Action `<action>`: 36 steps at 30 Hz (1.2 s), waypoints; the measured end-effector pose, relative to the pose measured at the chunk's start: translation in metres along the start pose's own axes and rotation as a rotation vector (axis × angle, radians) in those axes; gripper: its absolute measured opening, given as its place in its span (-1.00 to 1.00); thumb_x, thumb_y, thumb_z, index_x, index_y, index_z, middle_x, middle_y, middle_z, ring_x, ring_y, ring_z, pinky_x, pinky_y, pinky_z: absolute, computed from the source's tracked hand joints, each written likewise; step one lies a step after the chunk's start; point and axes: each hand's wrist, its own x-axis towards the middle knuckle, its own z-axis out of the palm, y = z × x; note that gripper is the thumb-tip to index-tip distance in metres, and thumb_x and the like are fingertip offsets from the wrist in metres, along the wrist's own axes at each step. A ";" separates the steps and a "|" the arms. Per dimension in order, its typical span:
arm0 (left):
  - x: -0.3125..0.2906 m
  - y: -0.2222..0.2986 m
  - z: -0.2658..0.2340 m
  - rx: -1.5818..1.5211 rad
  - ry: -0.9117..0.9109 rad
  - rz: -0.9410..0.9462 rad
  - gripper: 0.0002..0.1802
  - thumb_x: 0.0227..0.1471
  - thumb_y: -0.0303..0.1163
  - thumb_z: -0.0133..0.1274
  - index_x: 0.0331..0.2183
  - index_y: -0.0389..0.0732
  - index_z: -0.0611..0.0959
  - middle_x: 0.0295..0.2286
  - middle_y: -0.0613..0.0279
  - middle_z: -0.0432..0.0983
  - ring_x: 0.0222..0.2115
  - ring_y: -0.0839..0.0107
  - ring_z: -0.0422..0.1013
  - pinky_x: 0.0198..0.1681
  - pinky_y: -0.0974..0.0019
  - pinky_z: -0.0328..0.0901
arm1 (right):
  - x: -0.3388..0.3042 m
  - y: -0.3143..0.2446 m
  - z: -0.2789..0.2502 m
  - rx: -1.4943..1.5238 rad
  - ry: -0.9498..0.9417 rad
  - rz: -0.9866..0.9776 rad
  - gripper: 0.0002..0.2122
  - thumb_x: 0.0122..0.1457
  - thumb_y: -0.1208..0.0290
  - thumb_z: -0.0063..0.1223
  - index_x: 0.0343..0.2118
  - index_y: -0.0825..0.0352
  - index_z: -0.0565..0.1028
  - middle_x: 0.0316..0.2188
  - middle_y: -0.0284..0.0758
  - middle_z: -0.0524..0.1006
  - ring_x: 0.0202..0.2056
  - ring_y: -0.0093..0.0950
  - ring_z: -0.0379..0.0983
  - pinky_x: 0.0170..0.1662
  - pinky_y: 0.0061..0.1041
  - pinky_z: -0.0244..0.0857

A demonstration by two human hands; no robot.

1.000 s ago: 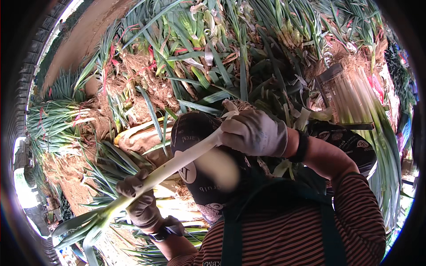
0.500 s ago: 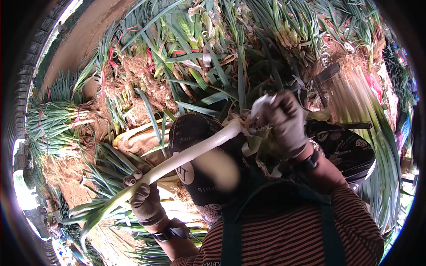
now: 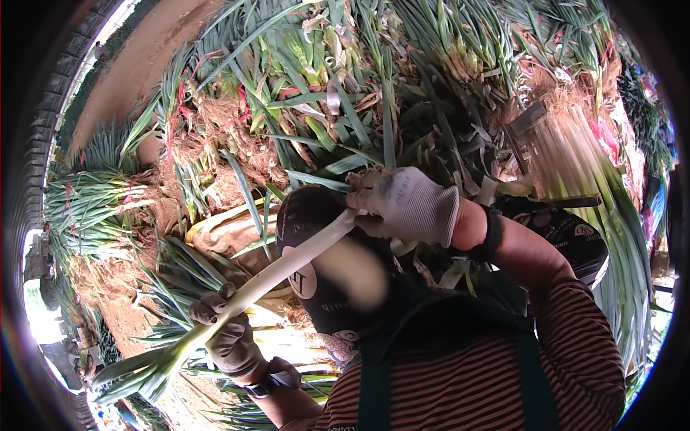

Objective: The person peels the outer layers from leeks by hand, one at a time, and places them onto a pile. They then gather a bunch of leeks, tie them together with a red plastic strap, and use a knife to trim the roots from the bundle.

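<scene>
A long large green onion (image 3: 287, 274) slants across my lap, its white shaft up to the right and its green leaves down to the left. My gloved left hand (image 3: 228, 329) is closed round it where white turns to green. At the root end my right hand (image 3: 402, 205), in a pale glove, has its fingers closed on the tip; the hand covers the roots. Beneath the shaft lies dark printed cloth (image 3: 316, 215) over my knee.
Bundles of unpeeled green onions with brown roots (image 3: 223, 115) pile up ahead and to the left, some with red ties. On the right, a metal rack (image 3: 532, 118) holds peeled green onions (image 3: 575, 158). Loose leaf scraps (image 3: 431, 154) lie between. A tan sack-like bundle (image 3: 230, 230) sits left of my knee.
My right hand has moved left and turned palm-down onto the onion's root end; the white peel seen at its fingers is no longer visible. My left hand has shifted slightly left with the onion.
</scene>
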 end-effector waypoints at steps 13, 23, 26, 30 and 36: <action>-0.017 0.006 0.017 -0.065 0.396 -0.289 -0.62 0.05 -0.45 0.16 -0.10 -0.42 0.50 -0.13 -0.02 0.48 -0.02 0.14 0.39 0.22 -0.05 0.18 | -0.009 -0.014 0.021 -0.409 0.130 -0.167 -0.80 0.08 0.30 0.03 -0.37 0.34 0.50 -0.40 -0.14 0.51 -0.48 -0.31 0.51 -0.46 -0.39 0.42; -0.012 0.012 0.018 -0.031 0.311 -0.215 -0.53 -0.11 -0.56 0.25 -0.10 -0.34 0.48 -0.16 0.11 0.46 0.02 0.04 0.37 0.19 -0.14 0.23 | -0.009 -0.013 0.008 -0.184 0.060 -0.095 -0.81 0.01 0.27 0.12 -0.40 0.29 0.50 -0.44 -0.28 0.46 -0.33 -0.28 0.49 -0.28 -0.31 0.45; -0.014 0.011 0.017 -0.065 0.287 -0.207 -0.52 -0.15 -0.60 0.26 -0.12 -0.30 0.49 -0.18 0.14 0.45 0.02 0.03 0.37 0.18 -0.15 0.25 | -0.009 -0.014 0.004 -0.136 -0.078 -0.148 -0.83 0.02 0.37 0.09 -0.36 0.33 0.46 -0.44 -0.24 0.43 -0.41 -0.24 0.47 -0.38 -0.35 0.42; -0.011 0.008 0.014 -0.059 0.250 -0.203 -0.54 -0.20 -0.63 0.28 -0.18 -0.26 0.52 -0.19 0.14 0.47 0.02 0.01 0.38 0.17 -0.16 0.26 | -0.010 -0.014 0.007 -0.375 -0.069 -0.269 -0.88 0.04 0.40 0.01 -0.41 0.33 0.45 -0.50 -0.28 0.40 -0.43 -0.32 0.46 -0.40 -0.39 0.41; -0.011 0.007 0.008 -0.075 0.210 -0.216 -0.56 -0.22 -0.63 0.29 -0.20 -0.24 0.55 -0.17 0.11 0.51 0.01 0.02 0.39 0.18 -0.17 0.24 | -0.012 -0.022 0.013 -0.569 -0.003 -0.333 -0.87 0.03 0.38 0.01 -0.45 0.34 0.49 -0.56 -0.33 0.40 -0.49 -0.43 0.46 -0.53 -0.44 0.40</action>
